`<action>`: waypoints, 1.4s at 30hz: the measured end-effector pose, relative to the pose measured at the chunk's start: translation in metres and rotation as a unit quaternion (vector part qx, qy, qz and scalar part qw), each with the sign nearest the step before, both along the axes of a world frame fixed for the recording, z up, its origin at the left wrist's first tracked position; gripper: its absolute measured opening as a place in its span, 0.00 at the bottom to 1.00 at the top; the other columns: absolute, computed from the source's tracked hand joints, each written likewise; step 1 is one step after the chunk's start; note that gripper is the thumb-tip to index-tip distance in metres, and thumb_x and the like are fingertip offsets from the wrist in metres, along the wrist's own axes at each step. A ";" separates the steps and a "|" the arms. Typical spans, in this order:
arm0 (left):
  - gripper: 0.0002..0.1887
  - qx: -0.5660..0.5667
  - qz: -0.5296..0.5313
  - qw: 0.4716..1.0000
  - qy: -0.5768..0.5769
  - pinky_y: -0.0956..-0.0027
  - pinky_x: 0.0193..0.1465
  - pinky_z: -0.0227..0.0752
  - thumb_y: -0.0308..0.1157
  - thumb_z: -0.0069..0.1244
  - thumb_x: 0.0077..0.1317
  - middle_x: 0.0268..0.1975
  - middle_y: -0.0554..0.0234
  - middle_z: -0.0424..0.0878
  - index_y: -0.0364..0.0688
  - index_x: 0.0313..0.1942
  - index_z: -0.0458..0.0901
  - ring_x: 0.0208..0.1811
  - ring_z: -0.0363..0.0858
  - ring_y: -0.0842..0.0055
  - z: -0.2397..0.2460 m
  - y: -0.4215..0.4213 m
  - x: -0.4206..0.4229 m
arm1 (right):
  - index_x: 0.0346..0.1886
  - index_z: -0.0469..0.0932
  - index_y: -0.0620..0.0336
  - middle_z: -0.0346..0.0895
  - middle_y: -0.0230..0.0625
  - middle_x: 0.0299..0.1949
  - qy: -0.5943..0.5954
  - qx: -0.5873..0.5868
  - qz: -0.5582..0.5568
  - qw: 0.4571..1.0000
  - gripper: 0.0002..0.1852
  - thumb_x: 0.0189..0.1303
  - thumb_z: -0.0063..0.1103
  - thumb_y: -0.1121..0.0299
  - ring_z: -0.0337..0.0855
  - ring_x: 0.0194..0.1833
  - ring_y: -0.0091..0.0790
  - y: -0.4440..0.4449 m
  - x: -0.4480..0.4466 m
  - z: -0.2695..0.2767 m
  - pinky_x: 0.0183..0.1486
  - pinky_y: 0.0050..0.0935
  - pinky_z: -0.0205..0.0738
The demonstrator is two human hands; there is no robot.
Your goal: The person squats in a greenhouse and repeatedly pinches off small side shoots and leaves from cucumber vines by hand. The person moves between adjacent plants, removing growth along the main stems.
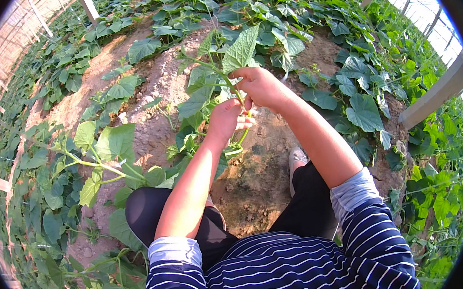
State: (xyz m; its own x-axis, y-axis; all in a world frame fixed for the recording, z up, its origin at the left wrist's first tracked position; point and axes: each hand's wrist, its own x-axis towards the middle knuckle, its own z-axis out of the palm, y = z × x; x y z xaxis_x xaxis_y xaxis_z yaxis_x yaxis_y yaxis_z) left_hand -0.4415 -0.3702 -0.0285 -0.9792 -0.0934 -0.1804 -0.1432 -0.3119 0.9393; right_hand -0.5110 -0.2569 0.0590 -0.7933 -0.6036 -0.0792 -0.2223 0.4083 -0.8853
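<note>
Both my hands meet on one green cucumber-like vine stem (218, 69) in front of me. My left hand (228, 119) has its thumb and fingers around the lower stem. Just above it, my right hand (257, 86) pinches the same stem between thumb and index finger. A large toothed leaf (242, 49) rises from the vine beside my right knuckles. Below my left hand the stem curves down in a loop (242, 138) toward the soil. Whether a small clip or tie sits between my fingers is hidden.
Another vine (105, 167), bearing a small pale clip or tie, leans by my left knee. Dense leafy rows (363, 112) flank the bare soil path (255, 179). A slanted post (435, 91) stands at right, another post (88, 8) at upper left. Thin strings hang overhead.
</note>
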 end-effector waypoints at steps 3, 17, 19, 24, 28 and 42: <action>0.13 -0.389 -0.108 0.910 -0.091 0.67 0.36 0.77 0.29 0.45 0.60 0.30 0.53 0.84 0.33 0.42 0.80 0.30 0.84 0.68 0.031 -0.016 0.006 | 0.55 0.73 0.66 0.82 0.44 0.31 -0.138 -0.090 0.035 0.986 0.23 0.53 0.49 0.79 0.81 0.24 0.28 0.004 -0.011 -0.003 0.26 0.25 0.75; 0.11 -0.176 0.104 0.972 0.112 0.82 0.26 0.68 0.35 0.39 0.72 0.31 0.66 0.81 0.39 0.41 0.77 0.26 0.77 0.85 0.174 -0.125 -0.016 | 0.50 0.75 0.66 0.82 0.35 0.32 -0.125 -0.168 0.137 0.968 0.18 0.58 0.63 0.67 0.79 0.26 0.20 0.014 -0.011 -0.008 0.30 0.18 0.75; 0.12 -0.147 0.130 0.976 0.094 0.81 0.26 0.68 0.35 0.38 0.72 0.32 0.63 0.82 0.39 0.40 0.77 0.27 0.77 0.83 0.165 -0.121 -0.006 | 0.46 0.77 0.66 0.82 0.34 0.30 -0.121 -0.174 0.076 0.974 0.15 0.60 0.62 0.66 0.78 0.24 0.19 0.012 -0.015 -0.013 0.27 0.17 0.74; 0.12 -0.221 0.020 0.969 0.108 0.81 0.30 0.68 0.38 0.39 0.72 0.41 0.58 0.83 0.41 0.40 0.76 0.32 0.81 0.80 0.180 -0.072 0.015 | 0.43 0.78 0.66 0.81 0.33 0.27 -0.066 -0.143 0.000 0.988 0.13 0.63 0.58 0.65 0.77 0.20 0.19 -0.002 -0.021 -0.018 0.22 0.18 0.73; 0.14 -0.419 -0.021 0.901 0.111 0.74 0.42 0.69 0.40 0.40 0.71 0.57 0.55 0.75 0.42 0.43 0.81 0.45 0.80 0.76 0.187 -0.061 0.018 | 0.43 0.78 0.66 0.80 0.33 0.25 -0.059 -0.150 -0.004 0.987 0.12 0.64 0.57 0.66 0.76 0.18 0.19 -0.016 -0.017 -0.018 0.20 0.18 0.72; 0.15 -0.264 -0.077 0.952 0.134 0.79 0.39 0.75 0.38 0.40 0.72 0.42 0.58 0.83 0.36 0.49 0.76 0.37 0.81 0.80 0.208 -0.092 -0.044 | 0.36 0.81 0.64 0.78 0.30 0.21 0.044 -0.110 0.138 0.983 0.13 0.59 0.63 0.62 0.79 0.21 0.20 -0.014 -0.010 -0.011 0.27 0.22 0.74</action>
